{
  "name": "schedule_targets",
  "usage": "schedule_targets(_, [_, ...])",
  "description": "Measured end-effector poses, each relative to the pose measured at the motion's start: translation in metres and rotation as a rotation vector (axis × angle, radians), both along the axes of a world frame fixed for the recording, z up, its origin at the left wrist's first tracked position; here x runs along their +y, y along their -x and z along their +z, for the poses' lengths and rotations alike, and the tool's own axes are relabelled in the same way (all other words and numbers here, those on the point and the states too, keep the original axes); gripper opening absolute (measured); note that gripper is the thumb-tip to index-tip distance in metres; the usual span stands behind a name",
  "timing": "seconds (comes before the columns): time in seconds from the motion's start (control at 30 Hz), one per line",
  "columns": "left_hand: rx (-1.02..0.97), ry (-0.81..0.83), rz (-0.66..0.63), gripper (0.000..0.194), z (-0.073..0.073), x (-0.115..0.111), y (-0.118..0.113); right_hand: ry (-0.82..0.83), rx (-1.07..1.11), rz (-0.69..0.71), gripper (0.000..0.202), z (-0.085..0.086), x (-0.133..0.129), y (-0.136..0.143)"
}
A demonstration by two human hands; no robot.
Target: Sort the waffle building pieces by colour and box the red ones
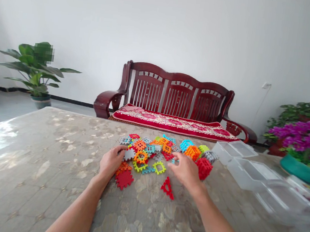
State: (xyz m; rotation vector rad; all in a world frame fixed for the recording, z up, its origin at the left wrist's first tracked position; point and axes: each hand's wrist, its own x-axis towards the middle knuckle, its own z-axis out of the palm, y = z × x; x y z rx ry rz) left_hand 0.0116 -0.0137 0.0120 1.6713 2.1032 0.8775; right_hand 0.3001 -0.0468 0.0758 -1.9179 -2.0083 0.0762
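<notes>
Interlocking tiles [124,180] look light, rigid; take notched edges, left hand [111,161] grip can't tell, right hand [187,169] spread.

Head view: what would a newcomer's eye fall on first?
Probably the heap of brightly coloured notched pieces on the table, mostly between the left hand and right hand. Behind stands a dark red bench with a patterned cover. Purple flowers glow at far right.
</notes>
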Motion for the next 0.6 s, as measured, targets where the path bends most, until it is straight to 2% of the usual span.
schedule_targets(0.1, [-0.011,0.004,-0.004,0.037,0.003,-0.002,-0.001,0.053,-0.045,0.079,0.051,-0.017,-0.009,0.027])
schedule_targets(0.23, [-0.015,-0.006,-0.001,0.036,0.001,-0.001,-0.001,0.073,-0.118,0.096,0.055,-0.029,-0.009,0.041])
schedule_targets(0.4, [-0.024,-0.040,0.004,0.035,-0.002,0.000,0.000,0.079,-0.143,0.103,0.052,-0.031,-0.006,0.037])
schedule_targets(0.6, [-0.022,-0.017,0.010,0.036,-0.002,0.000,0.000,0.122,-0.239,0.129,0.040,-0.025,-0.008,0.034])
